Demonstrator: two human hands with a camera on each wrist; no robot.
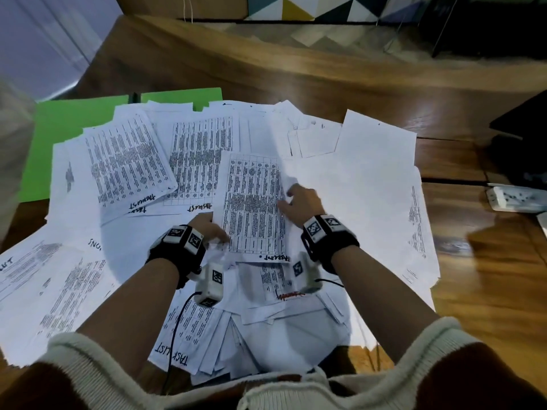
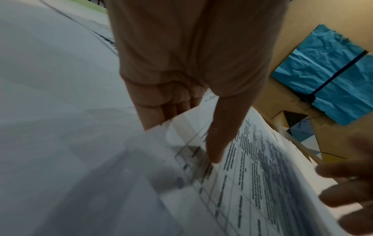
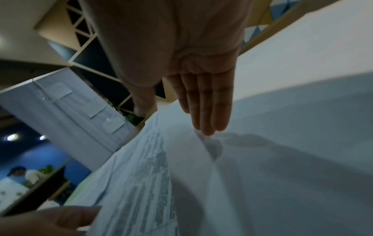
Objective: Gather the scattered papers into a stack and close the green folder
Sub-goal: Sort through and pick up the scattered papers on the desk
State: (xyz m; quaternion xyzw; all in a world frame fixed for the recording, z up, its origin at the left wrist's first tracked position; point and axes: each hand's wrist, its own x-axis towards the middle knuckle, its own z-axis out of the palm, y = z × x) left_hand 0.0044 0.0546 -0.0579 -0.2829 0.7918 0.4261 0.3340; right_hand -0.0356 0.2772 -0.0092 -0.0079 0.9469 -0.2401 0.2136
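Observation:
White papers (image 1: 370,187), many printed with tables, lie scattered over the wooden table (image 1: 296,75). The green folder (image 1: 59,137) lies open at the far left, half covered by sheets. Both hands hold one printed sheet (image 1: 251,202) raised over the pile's middle. My left hand (image 1: 211,229) pinches its lower left edge; the left wrist view shows the thumb (image 2: 214,153) on top and the fingers curled underneath. My right hand (image 1: 302,199) pinches the right edge, thumb on the print, with straight fingers (image 3: 207,111) below it in the right wrist view.
A white power strip (image 1: 515,198) lies at the right edge of the table, with a dark object (image 1: 521,143) behind it. Several sheets (image 1: 207,350) hang over the near edge against my body. Bare wood shows beyond and to the right of the pile.

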